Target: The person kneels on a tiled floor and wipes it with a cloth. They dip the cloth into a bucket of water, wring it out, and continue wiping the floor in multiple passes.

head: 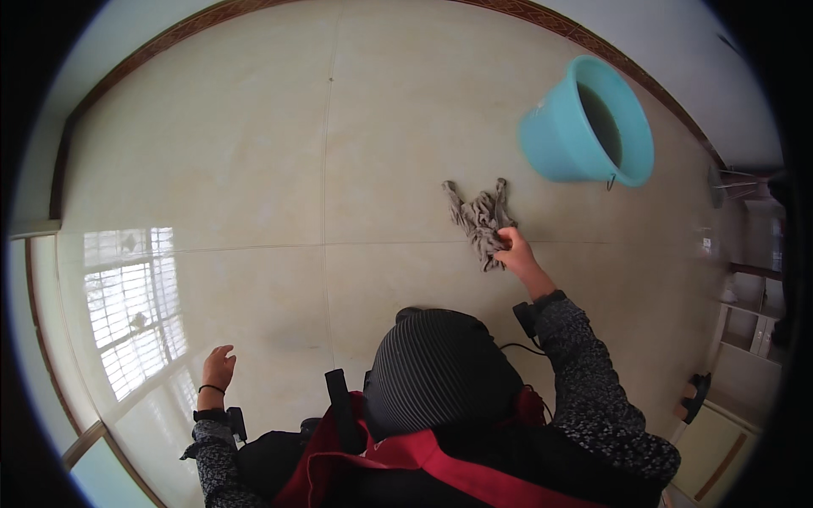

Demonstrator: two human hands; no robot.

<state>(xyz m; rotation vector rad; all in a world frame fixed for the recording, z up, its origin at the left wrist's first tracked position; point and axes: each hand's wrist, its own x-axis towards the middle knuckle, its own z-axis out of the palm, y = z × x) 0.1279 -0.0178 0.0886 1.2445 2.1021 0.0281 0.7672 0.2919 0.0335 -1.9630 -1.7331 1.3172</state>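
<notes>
A crumpled grey-brown cloth [484,219] lies bunched on the pale tiled floor [394,140], two of its ends spread away from me. My right hand [517,254] pinches its near right side between thumb and fingers. Beyond it, to the upper right, stands a light-blue plastic bucket [551,136] holding murky dark water [598,124]. My left hand [218,368], with a dark band at the wrist, hangs at the lower left with its fingers slightly curled and nothing in them.
My bent knee [444,368] in ribbed black cloth is between my arms. A brown patterned skirting [209,16] edges the floor along the walls. At the left is a door frame [86,444]. Pale cabinets [749,324] and a dark shoe-like object [693,397] are at the right.
</notes>
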